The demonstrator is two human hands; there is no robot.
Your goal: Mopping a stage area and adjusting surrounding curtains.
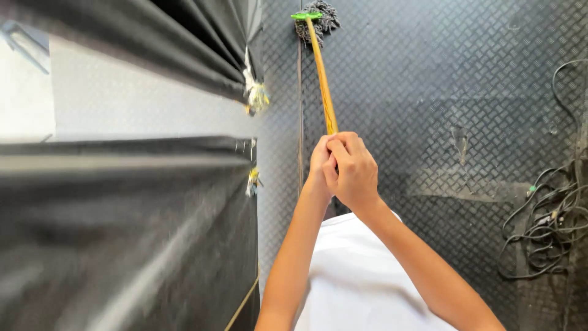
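- Both hands were stacked at the near end of the mop handle [323,73]: the right hand [352,171] wrapped over the top, fingers closed round the wood, and the left hand [318,168] pressed in beside it, fingers curled on the same shaft.
- The mop head [318,21], grey strings under a green clamp, lay on the ribbed metal floor [429,92] at the handle's far end.
- To mop well, I judged, they should spread the hands apart along the handle for better control.
- No packages, labels or signs showed; left of the handle hung dark cloth [122,233], right of it a cable tangle [551,227].
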